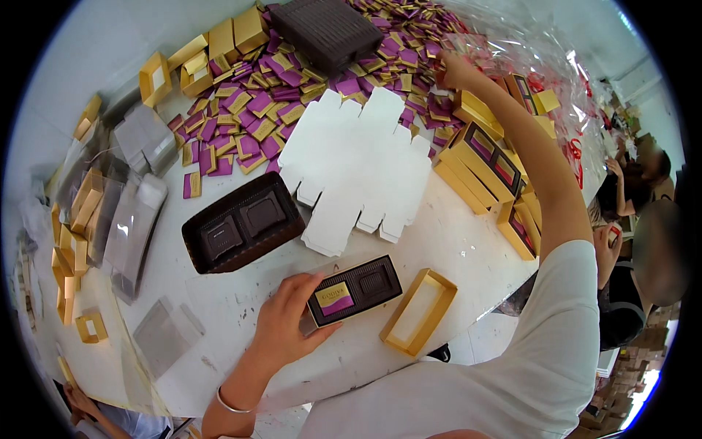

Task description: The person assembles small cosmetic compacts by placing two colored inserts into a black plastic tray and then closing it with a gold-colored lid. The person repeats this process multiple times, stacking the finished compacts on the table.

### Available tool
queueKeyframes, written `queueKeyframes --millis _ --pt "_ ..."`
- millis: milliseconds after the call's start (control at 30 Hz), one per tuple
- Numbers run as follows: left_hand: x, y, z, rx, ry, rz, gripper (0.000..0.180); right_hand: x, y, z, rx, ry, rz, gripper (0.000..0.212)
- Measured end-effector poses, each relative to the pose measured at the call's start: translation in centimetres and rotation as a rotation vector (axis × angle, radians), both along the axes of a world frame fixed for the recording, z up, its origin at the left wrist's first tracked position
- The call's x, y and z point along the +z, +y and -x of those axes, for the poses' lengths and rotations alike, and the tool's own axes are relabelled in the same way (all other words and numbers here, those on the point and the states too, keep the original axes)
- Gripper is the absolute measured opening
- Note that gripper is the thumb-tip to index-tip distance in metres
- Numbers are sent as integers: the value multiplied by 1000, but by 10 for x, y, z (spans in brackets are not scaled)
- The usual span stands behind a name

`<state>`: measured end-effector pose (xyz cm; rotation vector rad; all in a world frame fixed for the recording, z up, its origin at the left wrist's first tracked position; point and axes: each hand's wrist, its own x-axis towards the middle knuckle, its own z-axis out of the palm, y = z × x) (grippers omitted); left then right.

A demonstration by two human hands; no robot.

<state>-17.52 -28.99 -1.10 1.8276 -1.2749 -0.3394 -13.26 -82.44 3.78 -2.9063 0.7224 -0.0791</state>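
Observation:
My left hand (289, 322) is closed around one end of a small gold-edged box holding a dark plastic tray (374, 282). In its left compartment lies a flat gold-and-purple wrapped piece (334, 298), and its right compartment shows bare. Across the table my right hand (459, 72) reaches into the far side of a large heap of gold-and-purple wrapped pieces (252, 124). Its fingers look curled, and whatever is between them is too small to make out. Beside the held box stands an open gold box part (420, 313).
A larger dark two-compartment tray (243, 222) and white flat carton blanks (358, 172) lie mid-table. Gold boxes (479, 167) stack at the right, near crumpled clear film (537, 51). Clear plastic covers (135, 227) are at the left. Other people sit at the right edge.

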Motion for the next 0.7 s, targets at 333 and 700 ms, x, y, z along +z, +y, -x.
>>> queueKeyframes --millis 333,700 --pt "9 2 7 69 29 -33 76 83 213 107 562 -258 -767 14" --pt "12 1 12 41 -27 -9 74 -4 303 171 834 -276 -599 26"
